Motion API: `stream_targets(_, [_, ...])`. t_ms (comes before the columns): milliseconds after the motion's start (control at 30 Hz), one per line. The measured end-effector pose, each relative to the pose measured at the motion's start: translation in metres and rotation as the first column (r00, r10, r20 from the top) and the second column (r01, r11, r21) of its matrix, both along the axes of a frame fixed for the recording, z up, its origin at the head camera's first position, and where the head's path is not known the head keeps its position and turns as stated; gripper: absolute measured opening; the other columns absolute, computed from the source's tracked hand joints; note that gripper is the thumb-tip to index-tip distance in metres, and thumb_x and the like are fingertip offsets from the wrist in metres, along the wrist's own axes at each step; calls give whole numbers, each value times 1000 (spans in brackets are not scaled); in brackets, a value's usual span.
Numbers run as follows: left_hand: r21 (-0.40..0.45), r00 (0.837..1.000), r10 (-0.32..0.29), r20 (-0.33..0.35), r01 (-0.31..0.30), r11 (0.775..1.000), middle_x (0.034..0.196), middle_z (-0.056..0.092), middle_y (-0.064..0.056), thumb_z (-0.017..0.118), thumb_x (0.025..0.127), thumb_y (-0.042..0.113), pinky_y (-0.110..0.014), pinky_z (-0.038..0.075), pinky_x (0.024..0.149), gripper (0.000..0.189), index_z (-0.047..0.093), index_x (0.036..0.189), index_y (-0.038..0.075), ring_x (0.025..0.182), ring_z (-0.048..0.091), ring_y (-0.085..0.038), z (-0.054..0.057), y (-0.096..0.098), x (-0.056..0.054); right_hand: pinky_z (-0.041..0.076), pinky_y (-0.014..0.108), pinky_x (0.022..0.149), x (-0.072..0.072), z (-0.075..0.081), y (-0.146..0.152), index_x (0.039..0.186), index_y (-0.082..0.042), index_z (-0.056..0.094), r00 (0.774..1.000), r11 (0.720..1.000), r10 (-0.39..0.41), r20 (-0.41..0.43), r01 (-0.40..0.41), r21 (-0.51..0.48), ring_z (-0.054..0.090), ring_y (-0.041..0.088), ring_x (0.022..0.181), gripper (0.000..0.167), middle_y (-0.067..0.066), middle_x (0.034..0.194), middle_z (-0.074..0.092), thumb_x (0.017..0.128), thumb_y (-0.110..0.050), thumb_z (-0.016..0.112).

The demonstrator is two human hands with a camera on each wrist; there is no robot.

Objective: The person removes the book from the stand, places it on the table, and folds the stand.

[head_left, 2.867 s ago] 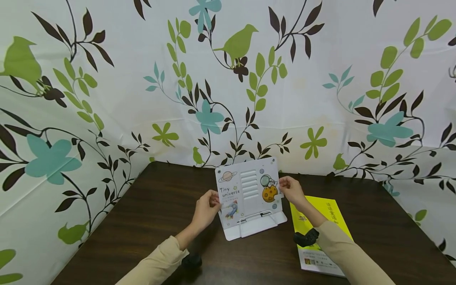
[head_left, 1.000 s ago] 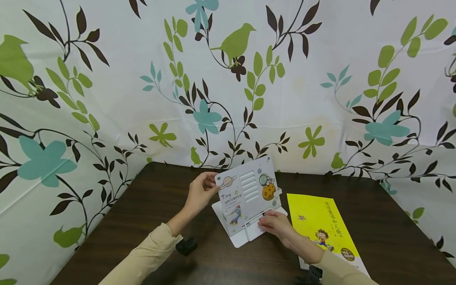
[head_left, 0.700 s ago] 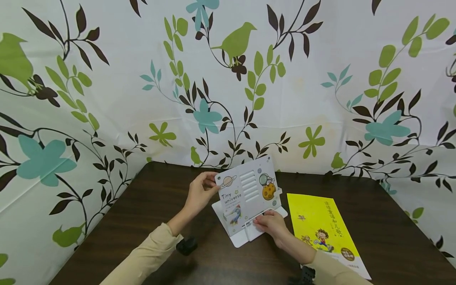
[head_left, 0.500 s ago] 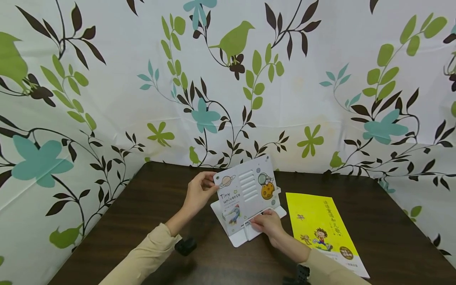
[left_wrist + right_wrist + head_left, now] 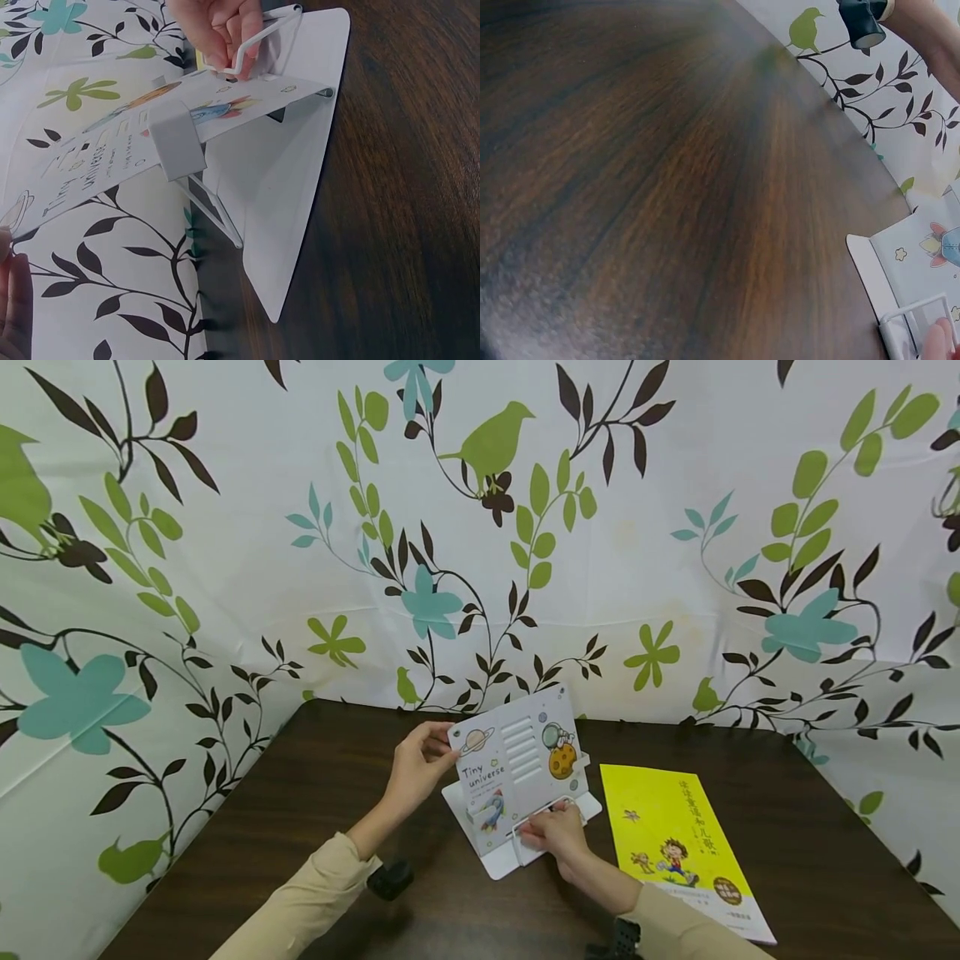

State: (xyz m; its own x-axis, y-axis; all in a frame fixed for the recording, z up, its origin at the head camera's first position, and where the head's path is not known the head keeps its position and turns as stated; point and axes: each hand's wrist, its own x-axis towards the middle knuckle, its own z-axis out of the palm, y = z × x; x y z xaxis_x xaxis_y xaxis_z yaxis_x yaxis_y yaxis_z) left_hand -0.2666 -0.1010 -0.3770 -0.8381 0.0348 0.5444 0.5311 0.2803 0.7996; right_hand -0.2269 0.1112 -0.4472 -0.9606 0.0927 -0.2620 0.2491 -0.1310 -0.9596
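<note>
A white book stand point(image 5: 517, 768) printed with "Tiny universe", a planet, a rocket and an astronaut stands on the dark table, its panel tilted up from a flat base point(image 5: 259, 202). My left hand point(image 5: 422, 764) pinches the panel's upper left corner between thumb and fingers. At the lower front edge my right hand point(image 5: 558, 837) holds the white wire page holder point(image 5: 259, 36) with its fingertips. A wire prop point(image 5: 217, 214) shows under the panel in the left wrist view. Only the right fingertips point(image 5: 936, 341) appear in the right wrist view.
A yellow book point(image 5: 660, 810) with a cartoon child on its cover lies flat to the right of the stand. Dark wood tabletop point(image 5: 315, 802) extends around both. Patterned white fabric point(image 5: 480, 527) hangs right behind the table's far edge.
My right hand has gone from the panel's right edge to the wire, then slid slightly left. My left hand rose to the upper corner. The panel now stands apart from its base.
</note>
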Motion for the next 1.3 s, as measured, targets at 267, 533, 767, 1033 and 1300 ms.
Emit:
stream_targets(267, [20, 1000, -5, -18, 5, 1000, 87, 58, -21, 66, 71, -15, -19, 47, 57, 32, 58, 102, -11, 72, 58, -29, 24, 6, 24, 54, 30, 58, 0, -2, -2, 112, 5, 16, 1000, 1000, 10, -17, -10, 4, 64, 16, 61, 44, 14, 78, 63, 85, 5, 50])
stream_targets(533, [43, 999, 39, 1, -39, 998, 88, 60, -22, 66, 71, -15, -18, 47, 56, 32, 58, 102, -11, 72, 59, -31, 27, 5, 31, 54, 27, 57, -5, -2, -4, 114, 7, 13, 998, 999, 33, -46, -33, -16, 62, 14, 60, 46, 14, 76, 61, 84, 8, 47])
stream_targets(767, [54, 999, 45, -14, -44, 998, 89, 58, -22, 66, 71, -15, -20, 49, 56, 33, 57, 102, -11, 72, 59, -34, 27, 8, 42, 53, 26, 57, -9, 0, 2, 125, 13, 11, 998, 998, 56, 14, -56, -4, 61, 13, 58, 54, 12, 73, 59, 84, 8, 46])
stream_targets(1033, [87, 999, 34, 40, -38, 995, 92, 59, -16, 67, 73, -11, -21, 50, 58, 32, 59, 104, -6, 75, 61, -23, 17, 14, 47, 52, 24, 54, -15, 2, 15, 118, 11, 25, 991, 990, 123, 44, -126, 59, 60, 13, 57, 43, 9, 69, 60, 83, 5, 49])
stream_targets(1300, [109, 999, 29, 36, -33, 993, 91, 58, -19, 66, 71, -15, -23, 51, 58, 33, 57, 103, -10, 75, 60, -31, 22, 24, 66, 51, 25, 61, -24, 3, 37, 108, 6, 37, 954, 950, 292, 71, -298, 98, 58, 13, 64, 26, 9, 81, 61, 87, -1, 50])
